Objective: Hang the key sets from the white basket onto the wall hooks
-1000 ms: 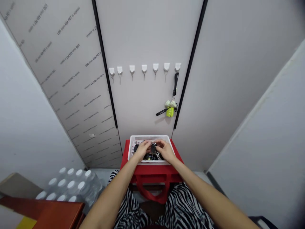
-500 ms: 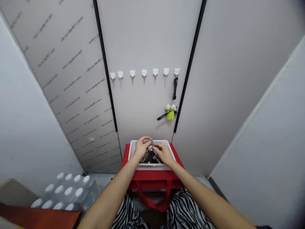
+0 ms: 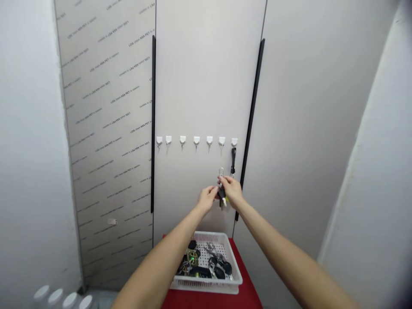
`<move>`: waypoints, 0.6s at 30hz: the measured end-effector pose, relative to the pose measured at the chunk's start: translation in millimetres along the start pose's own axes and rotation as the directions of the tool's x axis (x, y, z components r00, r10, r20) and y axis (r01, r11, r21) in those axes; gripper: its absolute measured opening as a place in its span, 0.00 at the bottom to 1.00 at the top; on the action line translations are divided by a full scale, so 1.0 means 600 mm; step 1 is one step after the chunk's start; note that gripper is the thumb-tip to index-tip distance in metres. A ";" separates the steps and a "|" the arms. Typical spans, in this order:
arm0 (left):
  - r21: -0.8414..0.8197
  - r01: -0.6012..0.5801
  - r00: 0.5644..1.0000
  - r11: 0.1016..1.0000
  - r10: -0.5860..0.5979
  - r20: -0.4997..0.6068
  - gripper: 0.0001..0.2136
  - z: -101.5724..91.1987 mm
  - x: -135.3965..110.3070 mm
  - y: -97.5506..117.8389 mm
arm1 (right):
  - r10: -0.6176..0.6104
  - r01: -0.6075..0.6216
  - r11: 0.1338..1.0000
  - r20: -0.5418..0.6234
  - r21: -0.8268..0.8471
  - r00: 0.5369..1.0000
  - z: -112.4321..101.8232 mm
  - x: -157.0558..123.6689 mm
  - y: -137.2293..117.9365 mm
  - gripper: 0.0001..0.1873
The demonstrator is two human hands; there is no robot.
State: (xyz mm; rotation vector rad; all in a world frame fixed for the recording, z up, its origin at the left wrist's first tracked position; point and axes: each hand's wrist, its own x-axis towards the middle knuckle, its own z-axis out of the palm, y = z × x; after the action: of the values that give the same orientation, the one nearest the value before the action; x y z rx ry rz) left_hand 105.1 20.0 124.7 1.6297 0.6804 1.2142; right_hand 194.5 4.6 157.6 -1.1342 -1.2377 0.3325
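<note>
Both my hands are raised in front of a white wall panel, below a row of several white hooks [image 3: 196,140]. My right hand [image 3: 232,189] pinches a key bunch [image 3: 221,191] whose metal ring sticks up above the fingers and whose dark fob hangs below. My left hand [image 3: 207,199] is closed on the lower part of the same bunch. A black strap [image 3: 233,161] hangs from the rightmost hook; whatever hangs from it is hidden behind my right hand. Below sits a white perforated basket [image 3: 234,273] holding several more keys and fobs.
The basket rests on a red surface [image 3: 249,296]. Two black vertical strips [image 3: 251,116] frame the hook panel. A panel printed with text [image 3: 106,120] stands to the left. White bottle caps [image 3: 61,297] show at the bottom left. A plain wall rises on the right.
Both hands lifted a key bunch out of the basket and rose toward the hooks. My head tilted up, so the basket and red surface dropped lower in view.
</note>
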 end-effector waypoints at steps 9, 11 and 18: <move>0.401 -0.064 0.970 0.914 0.152 -0.190 0.13 0.022 0.104 0.104 | 0.023 -0.007 0.990 -0.110 0.142 0.994 0.008 0.136 -0.076 0.09; 0.442 -0.038 0.968 0.896 0.143 -0.207 0.13 0.025 0.116 0.117 | 0.037 -0.027 0.995 -0.115 0.093 0.993 0.009 0.155 -0.076 0.09; 0.494 0.023 0.980 0.869 0.077 -0.182 0.13 0.034 0.132 0.100 | 0.021 -0.030 0.990 -0.071 -0.137 0.997 0.008 0.175 -0.039 0.10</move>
State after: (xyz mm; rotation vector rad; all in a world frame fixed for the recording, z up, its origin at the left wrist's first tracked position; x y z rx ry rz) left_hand 145.7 56.5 209.9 1.9534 1.1753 1.3015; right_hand 219.7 73.8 236.0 -1.2708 -1.2001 0.2274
